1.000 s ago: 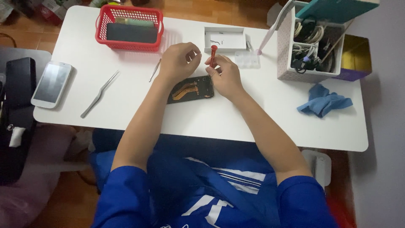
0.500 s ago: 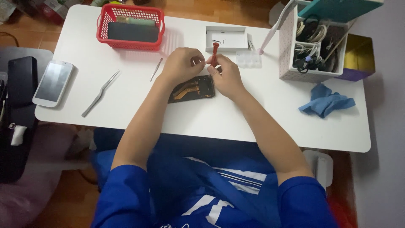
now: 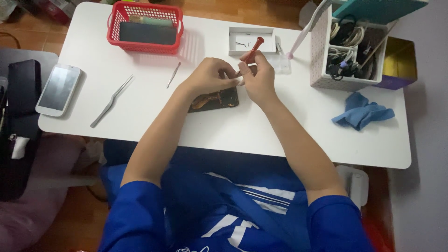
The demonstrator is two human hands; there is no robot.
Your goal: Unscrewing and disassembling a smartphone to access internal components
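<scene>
My right hand grips a small red-handled screwdriver, its handle tilted up and away from me. My left hand is closed, with its fingertips pinched against the screwdriver's tip where the two hands meet; anything it pinches there is too small to make out. Below both hands an opened phone body, dark with orange-brown parts inside, lies flat on the white table.
A red basket holding dark phones stands at the back. Curved tweezers, a thin metal tool, a white phone, a small white tray, a white organiser with cables and a blue cloth lie around.
Both hands stay together over the opened phone; the screwdriver handle shifts slightly. Otherwise the scene is the same.
</scene>
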